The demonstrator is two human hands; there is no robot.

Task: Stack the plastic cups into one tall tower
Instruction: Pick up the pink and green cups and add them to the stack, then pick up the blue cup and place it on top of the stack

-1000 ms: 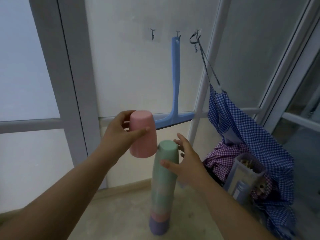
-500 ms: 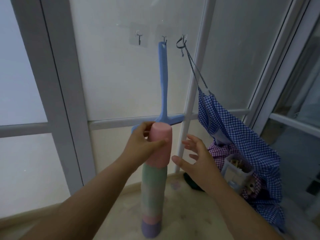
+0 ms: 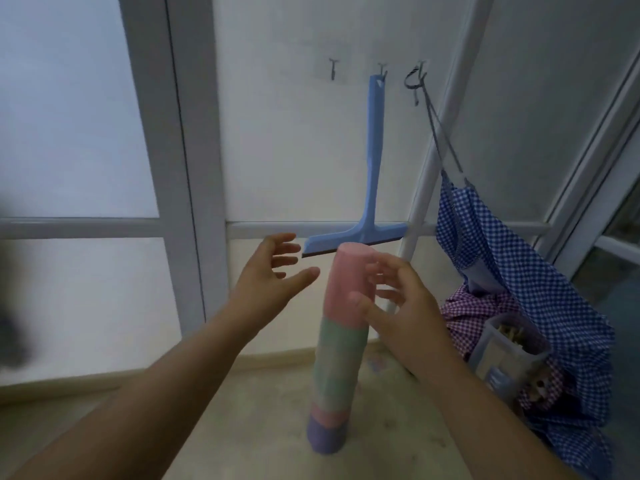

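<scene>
A tall tower of upturned plastic cups stands on the pale floor. A pink cup sits on top, green cups fill the middle, and a pink and a purple cup form the bottom. My left hand hovers just left of the pink top cup, fingers spread, holding nothing and apart from it. My right hand is at the right side of the top cup, fingers apart, thumb in front of the cup; contact is unclear.
A blue squeegee hangs on a wall hook behind the tower. A blue checked cloth bag hangs at the right, above a clear plastic container and checked fabric. Window frames rise at the left, with a white pole right of the tower.
The pink cup went from my left hand onto the top of the tower. My left hand let go and drew off to the left; my right hand moved in beside the top cup.
</scene>
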